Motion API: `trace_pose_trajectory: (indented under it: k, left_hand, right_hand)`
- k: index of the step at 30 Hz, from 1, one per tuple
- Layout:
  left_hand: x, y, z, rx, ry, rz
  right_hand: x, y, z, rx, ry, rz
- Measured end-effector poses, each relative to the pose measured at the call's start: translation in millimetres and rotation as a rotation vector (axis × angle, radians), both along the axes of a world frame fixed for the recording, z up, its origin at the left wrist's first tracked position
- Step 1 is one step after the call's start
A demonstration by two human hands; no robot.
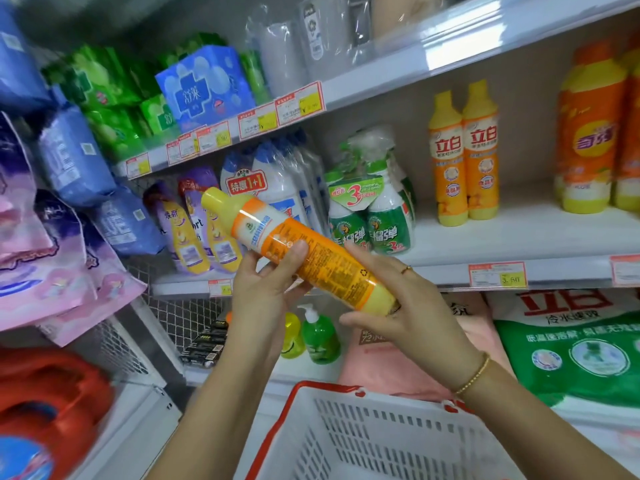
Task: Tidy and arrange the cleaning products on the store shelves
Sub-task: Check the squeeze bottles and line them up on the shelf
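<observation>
Between the two hands, out in front of the middle shelf, an orange bottle with a yellow cap is held in the air. It is tilted so that the cap points up to the left and the yellow base down to the right.

From the head camera, the left hand grips the bottle around its middle, thumb pressed on the label and fingers curled behind. The right hand holds the base end, with its fingers wrapped round it. The fine print on the label faces the camera, so this two-handed hold looks meant for checking the bottle before shelving it.

Two matching bottles stand upright side by side on that shelf, off to the right. Bare shelf lies beside them, which is probably where this one belongs. A wrapped pack of green-and-white bottles stands to their left. Below the forearms sits a white basket with a red rim.
</observation>
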State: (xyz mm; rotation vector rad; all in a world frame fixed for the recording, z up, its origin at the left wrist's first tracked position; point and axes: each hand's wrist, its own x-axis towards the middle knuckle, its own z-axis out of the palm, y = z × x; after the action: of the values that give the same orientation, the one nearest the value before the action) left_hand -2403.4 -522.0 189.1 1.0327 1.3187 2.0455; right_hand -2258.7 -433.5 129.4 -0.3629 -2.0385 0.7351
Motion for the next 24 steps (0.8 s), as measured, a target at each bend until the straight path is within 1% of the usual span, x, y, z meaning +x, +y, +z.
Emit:
trace_pose_trajectory:
  k: [1, 3, 4, 5, 6, 8, 9, 11, 13, 16, 19, 21, 24]
  left_hand:
    - [-0.5, 0.6, -0.5, -0.012, 0.025, 0.01]
    - [-3.3, 1.5, -1.4, -0.043, 0.087, 0.025]
    - [-5.8, 1.5, -1.8, -0.063, 0.104, 0.012]
    - [-8.9, 1.7, -2.3, -0.081, 0.11, -0.022]
    - [-12.5, 1.3, -2.6, -0.092, 0.107, -0.072]
    - [-18.0, 0.9, -3.0, -0.085, 0.082, -0.171]
    - [-19.7, 0.9, -3.5, -0.078, 0.063, -0.214]
    - [-21.0, 3.0, -3.7, -0.05, 0.013, -0.289]
    - [-21.1, 4.7, -3.4, 0.002, -0.085, -0.341]
    - [-22.9, 4.3, -0.3, 0.024, -0.217, -0.392]
    - [-21.0, 0.6, 3.7, 0.002, -0.274, -0.419]
    - [-18.9, 0.5, 7.3, -0.023, -0.328, -0.413]
    - [-20.0, 1.5, 10.5, -0.087, -0.406, -0.373]
  right_hand:
    - [-2.6, -1.2, -2.9, 0.09, -0.02, -0.067]
    - [-4.4, -3.1, -8.2, 0.177, -0.046, -0.179]
    - [-3.3, -5.4, -8.5, 0.17, -0.038, -0.184]
    - [-1.9, -7.6, -7.3, 0.077, -0.008, -0.121]
    - [-0.4, -9.9, -3.3, -0.124, 0.044, 0.018]
    - [2.2, -13.4, 6.8, -0.637, 0.156, 0.418]
    - [2.6, -13.7, 8.9, -0.827, 0.188, 0.575]
    - [2.4, -9.0, 7.1, -1.072, 0.215, 0.788]
    - [5.7, -4.9, 6.9, -1.22, 0.182, 0.914]
    - [13.2, -0.9, 7.5, -1.329, 0.098, 1.047]
    - [17.0, -1.0, 11.1, -1.347, 0.027, 1.23]
    - [15.3, -2.7, 16.2, -1.337, 0.029, 1.374]
    - [11.0, -7.7, 25.5, -1.346, 0.051, 1.495]
